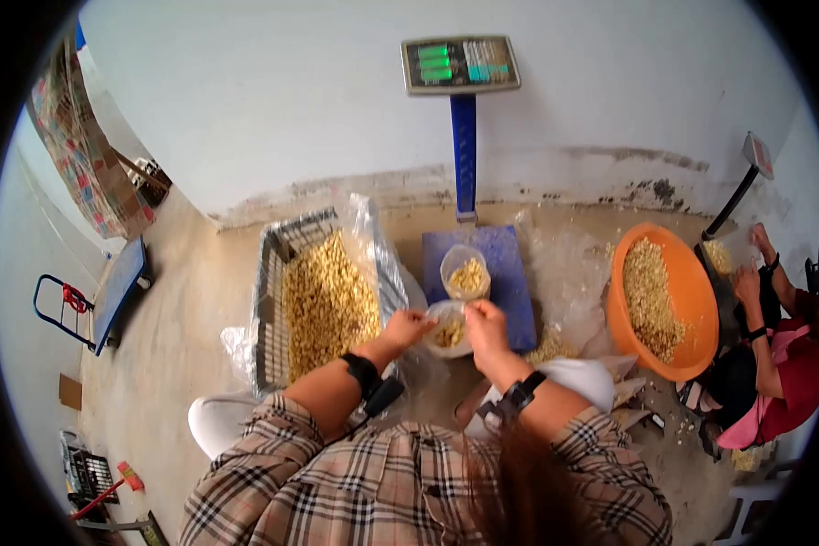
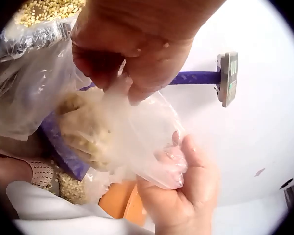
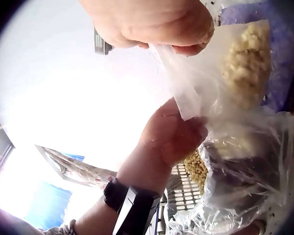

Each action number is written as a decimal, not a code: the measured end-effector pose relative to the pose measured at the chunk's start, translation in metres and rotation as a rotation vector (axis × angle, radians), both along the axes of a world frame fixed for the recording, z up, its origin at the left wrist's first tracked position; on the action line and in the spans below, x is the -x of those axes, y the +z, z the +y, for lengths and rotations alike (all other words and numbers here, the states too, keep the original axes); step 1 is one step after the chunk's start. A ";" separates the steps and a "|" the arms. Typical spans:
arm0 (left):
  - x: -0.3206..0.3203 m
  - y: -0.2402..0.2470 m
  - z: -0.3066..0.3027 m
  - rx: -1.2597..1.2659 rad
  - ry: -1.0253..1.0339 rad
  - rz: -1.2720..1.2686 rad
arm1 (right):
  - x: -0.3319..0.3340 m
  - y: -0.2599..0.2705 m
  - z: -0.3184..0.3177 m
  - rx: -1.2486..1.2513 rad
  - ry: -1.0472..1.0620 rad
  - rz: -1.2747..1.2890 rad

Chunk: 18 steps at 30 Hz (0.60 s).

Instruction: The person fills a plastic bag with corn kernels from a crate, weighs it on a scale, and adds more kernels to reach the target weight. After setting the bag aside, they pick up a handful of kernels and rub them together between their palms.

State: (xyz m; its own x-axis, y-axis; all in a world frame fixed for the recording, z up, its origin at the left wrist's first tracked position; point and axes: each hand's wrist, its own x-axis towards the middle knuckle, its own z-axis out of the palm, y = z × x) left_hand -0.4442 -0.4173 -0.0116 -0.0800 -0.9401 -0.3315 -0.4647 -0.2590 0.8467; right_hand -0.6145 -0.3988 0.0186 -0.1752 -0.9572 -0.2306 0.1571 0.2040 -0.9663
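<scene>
In the head view my left hand (image 1: 409, 326) and right hand (image 1: 487, 329) grip opposite sides of the mouth of a clear plastic bag (image 1: 448, 329). Pale yellow, nut-sized pieces lie in its bottom. From the left wrist view, the left hand (image 2: 137, 54) pinches the film of the bag (image 2: 142, 122) between thumb and fingers, while the right hand (image 2: 186, 196) holds the other edge. Just beyond the bag, a second clear bag (image 1: 455, 261) of the same pieces stands upright on the blue platform (image 1: 505, 250) of a floor scale.
A lit scale display (image 1: 461, 65) tops a blue post. On the left, a plastic-lined crate (image 1: 268, 309) is heaped with yellow pieces. An orange basin (image 1: 696, 350) of paler bits stands right, beside another person (image 1: 783, 355). Loose plastic sheeting (image 1: 569, 273) and a blue trolley (image 1: 118, 291) lie around.
</scene>
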 end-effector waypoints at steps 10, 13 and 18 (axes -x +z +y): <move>0.014 0.050 -0.002 -0.072 0.115 0.482 | 0.022 0.016 -0.012 0.141 -0.041 -0.028; 0.017 0.063 0.001 -0.103 0.109 0.552 | 0.025 0.015 -0.013 0.170 -0.032 -0.042; 0.018 0.064 0.001 -0.067 0.189 0.653 | 0.032 0.011 -0.017 0.140 0.042 0.201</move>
State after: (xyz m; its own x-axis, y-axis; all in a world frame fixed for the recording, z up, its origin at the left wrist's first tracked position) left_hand -0.4622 -0.4158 0.0521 -0.1200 -0.9367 -0.3290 0.1939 -0.3471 0.9176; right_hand -0.6468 -0.4158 0.0298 -0.1633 -0.9848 -0.0598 -0.0468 0.0682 -0.9966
